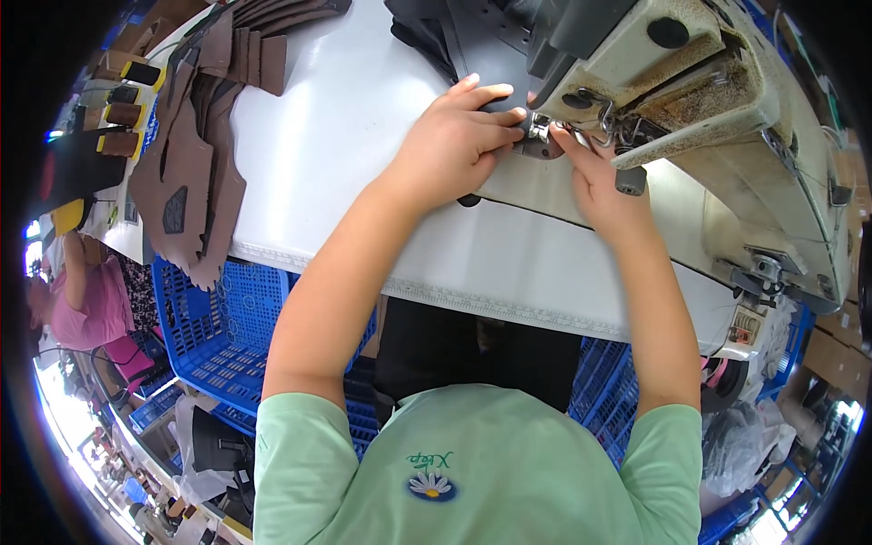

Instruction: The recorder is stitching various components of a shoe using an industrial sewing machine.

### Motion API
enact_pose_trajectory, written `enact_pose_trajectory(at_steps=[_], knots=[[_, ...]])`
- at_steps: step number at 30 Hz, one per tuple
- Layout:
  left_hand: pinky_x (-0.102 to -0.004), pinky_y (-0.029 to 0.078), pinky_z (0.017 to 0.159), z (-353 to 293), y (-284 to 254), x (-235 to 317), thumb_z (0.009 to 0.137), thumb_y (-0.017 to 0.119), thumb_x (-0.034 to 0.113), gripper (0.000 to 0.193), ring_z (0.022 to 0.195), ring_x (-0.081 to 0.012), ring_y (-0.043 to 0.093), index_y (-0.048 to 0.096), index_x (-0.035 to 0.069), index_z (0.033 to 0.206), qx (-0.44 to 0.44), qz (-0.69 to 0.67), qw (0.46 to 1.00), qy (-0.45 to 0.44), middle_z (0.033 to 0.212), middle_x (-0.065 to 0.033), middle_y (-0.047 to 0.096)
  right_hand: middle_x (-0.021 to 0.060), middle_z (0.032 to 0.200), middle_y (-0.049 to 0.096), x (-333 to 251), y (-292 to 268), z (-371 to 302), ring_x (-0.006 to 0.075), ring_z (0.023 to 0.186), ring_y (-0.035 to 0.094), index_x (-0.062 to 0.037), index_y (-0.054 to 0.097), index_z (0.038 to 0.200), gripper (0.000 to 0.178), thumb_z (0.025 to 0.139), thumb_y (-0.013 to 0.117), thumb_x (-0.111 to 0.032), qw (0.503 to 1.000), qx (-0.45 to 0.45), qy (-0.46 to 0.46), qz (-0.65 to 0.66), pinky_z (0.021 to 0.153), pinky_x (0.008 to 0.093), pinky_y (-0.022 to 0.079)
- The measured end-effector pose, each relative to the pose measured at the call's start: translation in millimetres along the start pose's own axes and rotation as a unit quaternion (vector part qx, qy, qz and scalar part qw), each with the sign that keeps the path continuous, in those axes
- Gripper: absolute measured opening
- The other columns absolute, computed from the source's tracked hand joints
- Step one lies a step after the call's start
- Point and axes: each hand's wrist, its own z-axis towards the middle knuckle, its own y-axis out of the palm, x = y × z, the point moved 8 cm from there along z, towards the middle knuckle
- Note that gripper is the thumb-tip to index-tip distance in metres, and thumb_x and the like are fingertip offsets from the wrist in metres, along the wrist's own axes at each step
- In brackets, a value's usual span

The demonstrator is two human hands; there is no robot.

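A dark grey leather-like piece (483, 56) lies under the head of a sewing machine (699, 109), its near end at the metal presser foot (540, 127). My left hand (447, 150) rests on that end just left of the foot, fingers stretched out and spread. From the right, my right hand (610, 186) reaches in beneath the machine head. Its index finger points to the presser foot and almost touches it. The machine hides part of the right hand's other fingers, and the needle cannot be made out.
Brown cut pieces (186, 173) are stacked at the table's left, some overhanging the edge. Thread spools (123, 113) stand beyond them. A measuring strip runs along the front edge of the white table (318, 118). Below it is a blue basket (218, 318). Another person (91, 300) is at far left.
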Motion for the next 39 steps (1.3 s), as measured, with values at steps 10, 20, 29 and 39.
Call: enact_pose_trajectory(at_steps=[10, 20, 29, 39], knots=[[-0.0489, 0.035, 0.114, -1, 6, 0, 0.081, 0.064, 0.006, 0.022, 0.126, -0.0248, 0.053, 0.077, 0.008, 0.099, -0.030, 0.031, 0.999, -0.002, 0.118, -0.0002, 0.070, 0.0138, 0.127, 0.063, -1, 5, -2, 0.0320, 0.117, 0.060, -0.0113, 0.067, 0.124, 0.048, 0.082, 0.051, 0.007, 0.996, -0.085, 0.015, -0.026, 0.099, 0.0378, 0.046], [-0.0489, 0.038, 0.109, 2, 0, 3, 0.082, 0.071, 0.008, 0.018, 0.099, -0.0253, 0.058, 0.076, 0.006, 0.100, 0.009, 0.014, 1.000, 0.001, 0.111, -0.0029, 0.072, 0.0167, 0.078, 0.064, -7, -6, 4, 0.0402, 0.075, 0.062, -0.0077, 0.063, 0.086, 0.005, 0.082, 0.061, -0.010, 1.000, 0.004, 0.001, 0.008, 0.063, 0.0472, 0.049], [-0.0514, 0.036, 0.112, 2, 2, -2, 0.079, 0.068, 0.006, 0.023, 0.123, -0.0282, 0.056, 0.076, 0.007, 0.101, -0.030, 0.005, 1.000, -0.006, 0.114, -0.0043, 0.072, 0.0130, 0.089, 0.064, -13, -11, 9, 0.0341, 0.080, 0.064, -0.0130, 0.071, 0.097, 0.017, 0.082, 0.065, -0.013, 1.000, 0.018, -0.014, -0.015, 0.069, 0.0442, 0.052], [-0.0350, 0.047, 0.091, 2, 2, -2, 0.083, 0.069, 0.005, 0.020, 0.100, -0.0262, 0.060, 0.075, 0.004, 0.102, -0.046, 0.006, 0.998, -0.051, 0.111, -0.0077, 0.073, 0.0017, 0.094, 0.065, -25, -17, 4, 0.0212, 0.091, 0.066, -0.0127, 0.073, 0.094, 0.013, 0.088, 0.062, -0.015, 0.988, 0.117, -0.092, -0.047, 0.073, 0.0359, 0.056]])
